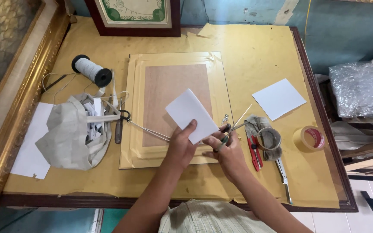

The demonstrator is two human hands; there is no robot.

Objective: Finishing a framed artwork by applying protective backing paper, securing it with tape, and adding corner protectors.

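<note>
White paper card [191,114] is pinched in the left hand [181,144] grip above the frame back [175,108], at 12 o'clock from the scissors [233,127] clenched in the right hand [226,152]. Risk: thumb near blades, likely nicked; a crooked cut if the card flexes.

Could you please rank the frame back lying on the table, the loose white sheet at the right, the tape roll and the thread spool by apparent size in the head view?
1. Frame back, clearly the largest.
2. Loose white sheet.
3. Thread spool and tape roll: these look about alike, so I would not rank them.
</note>
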